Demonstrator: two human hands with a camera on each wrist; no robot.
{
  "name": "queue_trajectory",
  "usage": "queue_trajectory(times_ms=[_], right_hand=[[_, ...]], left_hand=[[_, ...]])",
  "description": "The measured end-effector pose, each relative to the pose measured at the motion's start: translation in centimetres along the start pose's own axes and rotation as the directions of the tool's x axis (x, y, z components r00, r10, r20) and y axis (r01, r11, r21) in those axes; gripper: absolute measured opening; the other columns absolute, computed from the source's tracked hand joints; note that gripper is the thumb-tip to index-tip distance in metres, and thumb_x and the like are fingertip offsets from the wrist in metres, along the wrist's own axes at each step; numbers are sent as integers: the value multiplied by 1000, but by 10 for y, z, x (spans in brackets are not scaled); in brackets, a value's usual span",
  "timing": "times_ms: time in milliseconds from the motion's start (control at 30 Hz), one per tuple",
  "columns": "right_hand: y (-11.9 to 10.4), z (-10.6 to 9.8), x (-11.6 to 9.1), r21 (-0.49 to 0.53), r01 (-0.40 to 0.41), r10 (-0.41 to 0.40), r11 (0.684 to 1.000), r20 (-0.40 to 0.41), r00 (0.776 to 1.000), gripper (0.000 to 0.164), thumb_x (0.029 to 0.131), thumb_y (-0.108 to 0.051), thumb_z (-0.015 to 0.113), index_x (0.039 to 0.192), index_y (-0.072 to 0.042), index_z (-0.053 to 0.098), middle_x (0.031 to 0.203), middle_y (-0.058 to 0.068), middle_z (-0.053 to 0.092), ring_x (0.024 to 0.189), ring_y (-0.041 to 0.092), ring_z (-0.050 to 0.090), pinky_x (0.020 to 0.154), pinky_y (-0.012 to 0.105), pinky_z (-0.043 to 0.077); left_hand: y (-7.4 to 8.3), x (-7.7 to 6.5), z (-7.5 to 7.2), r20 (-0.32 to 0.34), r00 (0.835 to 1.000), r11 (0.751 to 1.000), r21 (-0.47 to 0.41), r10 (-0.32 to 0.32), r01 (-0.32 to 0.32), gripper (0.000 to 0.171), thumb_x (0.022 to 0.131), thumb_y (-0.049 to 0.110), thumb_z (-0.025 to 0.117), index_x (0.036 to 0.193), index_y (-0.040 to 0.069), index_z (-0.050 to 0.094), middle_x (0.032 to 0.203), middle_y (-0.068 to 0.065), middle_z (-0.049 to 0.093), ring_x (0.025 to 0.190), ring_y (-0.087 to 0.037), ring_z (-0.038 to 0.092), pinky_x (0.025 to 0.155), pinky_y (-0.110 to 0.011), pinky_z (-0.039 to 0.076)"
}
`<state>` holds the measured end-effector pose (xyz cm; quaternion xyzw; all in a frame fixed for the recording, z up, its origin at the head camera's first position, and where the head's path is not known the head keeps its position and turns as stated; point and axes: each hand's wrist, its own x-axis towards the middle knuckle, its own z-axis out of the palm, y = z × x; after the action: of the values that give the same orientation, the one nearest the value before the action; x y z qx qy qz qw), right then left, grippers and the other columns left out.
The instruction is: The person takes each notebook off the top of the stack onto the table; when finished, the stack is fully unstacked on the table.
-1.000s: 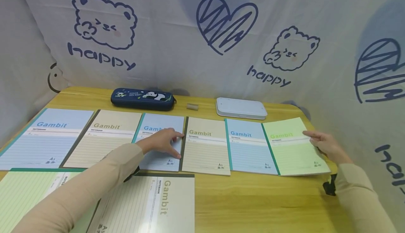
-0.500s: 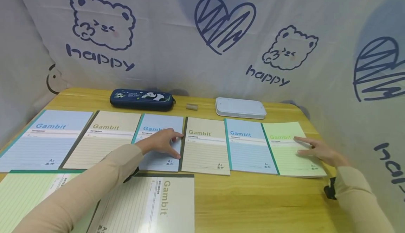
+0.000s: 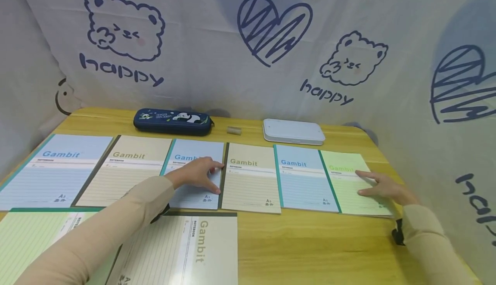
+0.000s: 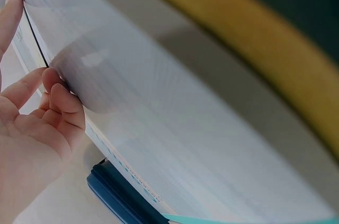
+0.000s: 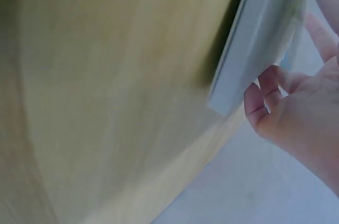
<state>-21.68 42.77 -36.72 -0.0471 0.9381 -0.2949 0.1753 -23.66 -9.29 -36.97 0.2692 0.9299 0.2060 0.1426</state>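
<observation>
In the head view my left hand [image 3: 196, 175] rests over the third notebook, a blue notebook [image 3: 193, 147], thumb and index spread, their tips right at the dark spine of the beige notebook [image 3: 252, 186]. The left wrist view shows the left hand [image 4: 45, 118] with its fingertips on a notebook cover [image 4: 148, 107]. My right hand [image 3: 385, 187] lies on the light green notebook [image 3: 342, 186] at the right end of the row, index and thumb extended over its cover. In the right wrist view the right hand [image 5: 296, 94] has its lower fingers bent beside the notebook's edge [image 5: 249, 49].
More notebooks, blue [image 3: 77, 147] and beige [image 3: 139, 147], continue the row leftward. Two larger notebooks, green [image 3: 35, 242] and beige [image 3: 162, 250], lie sideways in front. Behind stand a navy pencil case [image 3: 170, 125], a small eraser-like block [image 3: 234, 131] and a white case [image 3: 293, 131].
The right hand has moved left onto the green notebook's cover, and that notebook, previously tilted with its right side raised, now lies flatter and straighter beside the blue one. The left hand stays put.
</observation>
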Motion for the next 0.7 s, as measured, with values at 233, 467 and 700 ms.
queue_trajectory(times_ms=[233,467,700], right_hand=[[0,2,4,-6,-28,28,1000,-1,1000,89,71,-36,73,136,4,27,134,42,-6,120,58,-3,89,69,5],[-16,2,5,42,51,-48,998,-78,996,76,81,-29,65,137,5,25,138,36,6,121,56,8,90,67,14],[-64,8,13,81,152,-133,985,-203,970,63,88,-26,56,134,8,30,131,33,32,115,46,32,91,56,30]], left_hand=[[0,1,-1,14,1000,1000,-9,-11,11,79,63,37,78,128,4,48,100,-9,54,90,-21,50,82,-36,41],[-4,-1,-4,38,999,997,-76,20,-17,76,65,34,78,128,3,48,101,-10,54,89,-21,50,80,-35,42],[0,-4,-18,-48,997,992,-107,55,-60,55,79,26,68,124,-2,50,99,-10,57,83,-20,52,74,-34,44]])
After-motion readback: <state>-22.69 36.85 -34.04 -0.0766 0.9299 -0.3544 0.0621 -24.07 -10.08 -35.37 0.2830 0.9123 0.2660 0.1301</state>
